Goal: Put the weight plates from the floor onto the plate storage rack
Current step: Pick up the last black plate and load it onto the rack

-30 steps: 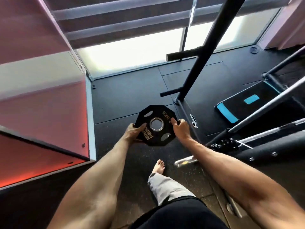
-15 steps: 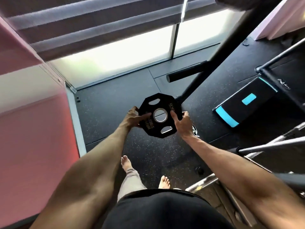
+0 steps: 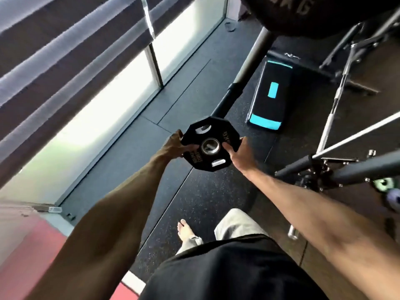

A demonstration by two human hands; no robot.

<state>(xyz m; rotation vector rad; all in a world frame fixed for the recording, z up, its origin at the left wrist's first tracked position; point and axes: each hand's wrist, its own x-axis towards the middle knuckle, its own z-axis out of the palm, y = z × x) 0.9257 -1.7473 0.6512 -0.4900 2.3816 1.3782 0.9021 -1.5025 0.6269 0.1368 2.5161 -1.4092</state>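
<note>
A small black octagonal weight plate (image 3: 211, 135) with a steel centre ring and three grip slots is held up in front of me, above the dark rubber floor. My left hand (image 3: 175, 146) grips its left edge and my right hand (image 3: 240, 153) grips its right edge, thumb on the face. Just beyond the plate, a black rack post (image 3: 236, 88) slants up toward a large black plate (image 3: 313, 14) marked KG at the top of the view.
A black step platform with teal markings (image 3: 270, 100) lies on the floor to the right. Barbells and a bench frame (image 3: 337, 161) crowd the right side. A window with blinds (image 3: 91, 87) runs along the left. A pink wall (image 3: 26, 252) stands at lower left.
I have stepped and turned right with the plate held in both hands. The rack post now stands right behind the plate, and a large mounted plate has come into view at the top.
</note>
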